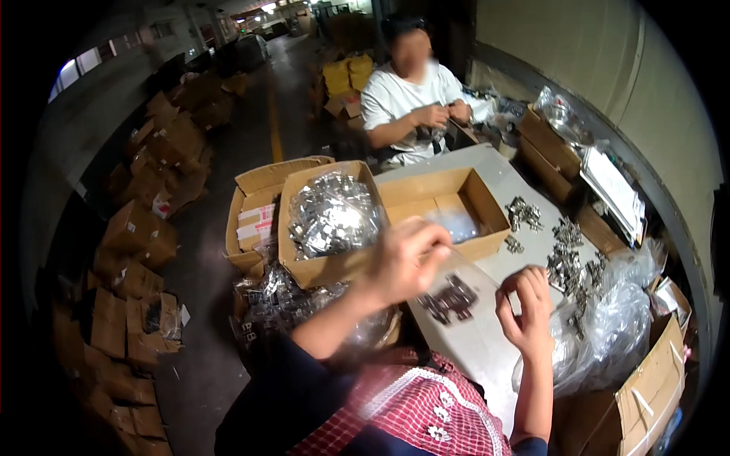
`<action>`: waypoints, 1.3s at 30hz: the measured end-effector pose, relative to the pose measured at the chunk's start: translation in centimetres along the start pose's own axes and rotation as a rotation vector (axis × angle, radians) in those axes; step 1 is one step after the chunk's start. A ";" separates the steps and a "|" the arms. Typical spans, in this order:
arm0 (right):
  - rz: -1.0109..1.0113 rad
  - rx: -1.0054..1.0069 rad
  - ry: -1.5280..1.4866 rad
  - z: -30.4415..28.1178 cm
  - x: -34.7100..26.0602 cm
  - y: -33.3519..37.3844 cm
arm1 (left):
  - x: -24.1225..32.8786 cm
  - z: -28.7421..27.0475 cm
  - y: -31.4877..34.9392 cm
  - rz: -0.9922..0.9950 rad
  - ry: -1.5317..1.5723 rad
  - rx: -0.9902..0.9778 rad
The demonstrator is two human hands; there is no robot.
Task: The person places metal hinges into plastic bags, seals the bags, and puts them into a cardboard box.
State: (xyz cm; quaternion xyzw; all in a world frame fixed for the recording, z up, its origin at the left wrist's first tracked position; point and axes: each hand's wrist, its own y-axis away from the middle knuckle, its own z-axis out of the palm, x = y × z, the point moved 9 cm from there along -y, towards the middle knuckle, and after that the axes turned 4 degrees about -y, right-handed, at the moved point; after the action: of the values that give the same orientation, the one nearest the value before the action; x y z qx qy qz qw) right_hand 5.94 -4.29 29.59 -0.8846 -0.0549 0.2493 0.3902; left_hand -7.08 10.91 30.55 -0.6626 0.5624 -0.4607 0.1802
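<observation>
Over the near edge of the grey table [475,342], my left hand [407,258], blurred by motion, pinches what looks like a clear plastic bag [473,267]. Its faint edge runs toward my right hand [526,308], whose thumb and forefinger are pressed together. Whatever sits between those right fingertips is too small to make out. Below and between the hands are several dark, shiny small parts [450,299]; I cannot tell whether they lie on the table or inside the bag. Just beyond my left hand stands a shallow cardboard box [496,245] with clear plastic bags [456,223] in it.
A cardboard box [323,272] full of silvery packets [334,216] stands left, above a heap of more packets [281,308]. Small metal parts [566,258] and crumpled plastic [608,334] cover the table's right side. Opposite sits a person [414,106]. Cartons [141,228] line the left aisle.
</observation>
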 end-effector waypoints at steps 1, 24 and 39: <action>-0.002 -0.005 -0.028 0.5 0.3 -0.2 | -0.5 -1.6 0.0 0.004 -0.086 0.053; 0.915 0.131 -0.195 -0.5 15.9 20.5 | -28.4 27.9 7.0 -0.619 -0.472 -1.102; 0.872 0.298 -0.859 6.1 15.5 12.0 | -2.8 19.6 6.7 -0.338 0.367 -0.372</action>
State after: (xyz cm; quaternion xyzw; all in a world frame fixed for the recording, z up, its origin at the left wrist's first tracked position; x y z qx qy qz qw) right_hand 15.28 -4.02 11.33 -0.5826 0.1944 0.7237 0.3148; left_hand 5.19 6.00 14.32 -0.6740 0.5422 -0.4853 -0.1277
